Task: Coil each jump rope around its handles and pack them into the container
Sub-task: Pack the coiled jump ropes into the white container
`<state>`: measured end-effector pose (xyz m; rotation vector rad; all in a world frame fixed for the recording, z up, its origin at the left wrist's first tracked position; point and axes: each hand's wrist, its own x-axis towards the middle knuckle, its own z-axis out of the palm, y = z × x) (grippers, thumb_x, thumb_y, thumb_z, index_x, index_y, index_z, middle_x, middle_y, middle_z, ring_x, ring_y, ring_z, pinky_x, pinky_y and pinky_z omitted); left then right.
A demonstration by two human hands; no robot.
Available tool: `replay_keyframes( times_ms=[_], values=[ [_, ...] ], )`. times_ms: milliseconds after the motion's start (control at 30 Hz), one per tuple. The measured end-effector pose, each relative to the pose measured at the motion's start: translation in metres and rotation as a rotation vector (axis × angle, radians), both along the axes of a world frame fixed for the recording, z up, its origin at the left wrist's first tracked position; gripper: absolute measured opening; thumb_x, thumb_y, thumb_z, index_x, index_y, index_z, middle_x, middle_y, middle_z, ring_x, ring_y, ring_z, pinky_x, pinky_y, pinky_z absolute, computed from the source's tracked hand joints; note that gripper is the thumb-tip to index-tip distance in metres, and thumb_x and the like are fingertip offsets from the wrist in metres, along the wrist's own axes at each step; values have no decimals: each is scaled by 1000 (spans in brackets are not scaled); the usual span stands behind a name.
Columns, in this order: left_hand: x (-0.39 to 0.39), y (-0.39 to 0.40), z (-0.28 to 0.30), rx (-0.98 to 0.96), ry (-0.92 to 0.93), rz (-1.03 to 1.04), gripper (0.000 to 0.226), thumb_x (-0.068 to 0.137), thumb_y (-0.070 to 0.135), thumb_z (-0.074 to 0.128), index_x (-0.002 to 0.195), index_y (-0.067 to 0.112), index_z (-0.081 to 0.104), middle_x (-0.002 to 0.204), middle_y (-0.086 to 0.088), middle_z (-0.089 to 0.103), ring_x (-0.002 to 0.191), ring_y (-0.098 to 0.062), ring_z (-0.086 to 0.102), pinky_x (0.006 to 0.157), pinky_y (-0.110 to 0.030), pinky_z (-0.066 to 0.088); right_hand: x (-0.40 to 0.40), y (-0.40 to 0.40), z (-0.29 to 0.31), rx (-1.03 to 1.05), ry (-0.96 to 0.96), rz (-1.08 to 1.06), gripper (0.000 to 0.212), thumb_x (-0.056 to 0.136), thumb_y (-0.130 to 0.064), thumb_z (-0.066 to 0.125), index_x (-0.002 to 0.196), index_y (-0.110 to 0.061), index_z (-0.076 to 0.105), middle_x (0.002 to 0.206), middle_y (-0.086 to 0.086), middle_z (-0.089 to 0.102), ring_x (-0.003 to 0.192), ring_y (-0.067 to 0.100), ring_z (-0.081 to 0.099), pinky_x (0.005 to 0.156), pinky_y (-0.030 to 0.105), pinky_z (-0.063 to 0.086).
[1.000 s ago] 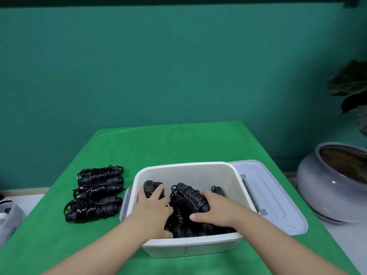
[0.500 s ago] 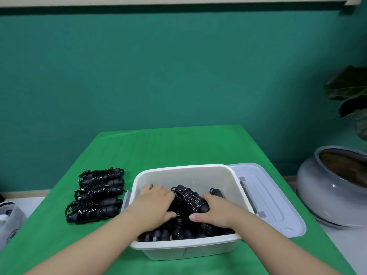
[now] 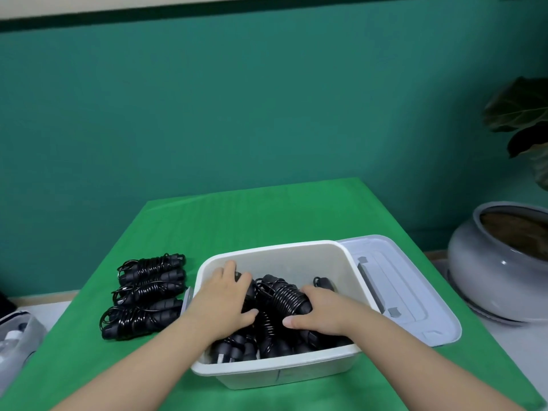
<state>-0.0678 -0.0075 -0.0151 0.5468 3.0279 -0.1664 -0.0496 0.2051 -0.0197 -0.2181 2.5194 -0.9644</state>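
**Both hands in the container of coiled ropes**

At lower centre of the frame a white container [image 3: 281, 253] is set on the green bench [image 3: 252, 212], packed with black coiled jump ropes. The left hand [image 3: 221, 302] is laid flat on the ropes at the container's left side, fingers straight. The right hand [image 3: 318, 311] is curled round one coiled rope [image 3: 283, 295]. Three more coiled ropes [image 3: 145, 295] are laid side by side left of the container. A grey lid [image 3: 409, 295] is lying against its right side.

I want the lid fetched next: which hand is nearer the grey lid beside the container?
Right. The right hand is in the container on the side toward the lid; the left hand is at the opposite side.
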Motion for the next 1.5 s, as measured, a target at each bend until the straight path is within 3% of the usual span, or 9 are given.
replay_keyframes(
  times_ms=[200,367,533,767,967,1033,1133,1367,1500],
  values=[
    [-2,11,-7,227,-81,128,44,86,34,53,126,22,41,136,-3,25,106,-26,46,93,-35,41,-1,1,-2,-2,-10,0,46,80,-52,68,114,-28,48,97,-12,56,90,9,55,61,15,36],
    [1,14,-2,-113,63,173,34,89,29,46,121,17,46,127,-4,38,104,-28,42,86,-34,36,0,2,-2,-5,-26,3,48,81,-53,67,116,-26,47,92,-13,54,89,10,55,63,18,37],
    [-1,0,7,-300,96,69,49,91,56,36,128,27,51,134,1,44,134,-21,26,111,-52,7,2,1,1,-4,-12,24,34,84,-52,64,102,-31,44,84,-19,51,81,4,53,60,15,35],
    [2,-34,9,161,-40,51,45,98,42,36,142,38,35,157,13,16,142,-5,16,117,-37,-4,-2,-8,10,47,-47,-45,41,84,-52,61,101,-15,63,88,0,66,79,15,60,68,24,46],
    [4,-31,3,240,37,44,46,96,37,39,142,34,37,156,12,21,142,-8,18,116,-36,-8,-6,-62,16,74,-53,-155,27,80,-38,61,67,-16,53,64,-1,54,71,22,57,57,25,38],
    [4,-33,2,264,44,42,46,96,35,40,142,32,38,156,11,21,142,-9,18,116,-33,-8,-3,-88,8,131,19,-156,27,82,-40,63,84,-14,56,83,3,60,86,24,61,65,25,43],
    [5,-35,-1,315,65,40,48,95,33,41,143,31,35,154,12,24,141,-8,19,116,-33,-7,1,-107,1,212,21,-200,57,86,-42,62,123,-5,40,124,11,52,101,25,59,79,26,43],
    [1,-37,-9,408,105,25,44,94,30,44,138,31,41,151,12,30,140,-7,21,117,-32,-4,2,-102,-9,220,-20,-169,64,86,-49,52,128,-6,32,136,15,40,119,29,49,87,31,40],
    [6,-48,-10,844,199,42,34,96,24,46,130,26,50,138,17,37,130,4,24,111,-15,8,2,-95,-10,169,-3,-131,70,86,-59,49,129,-6,33,137,15,42,120,28,48,86,31,39]
  ],
)
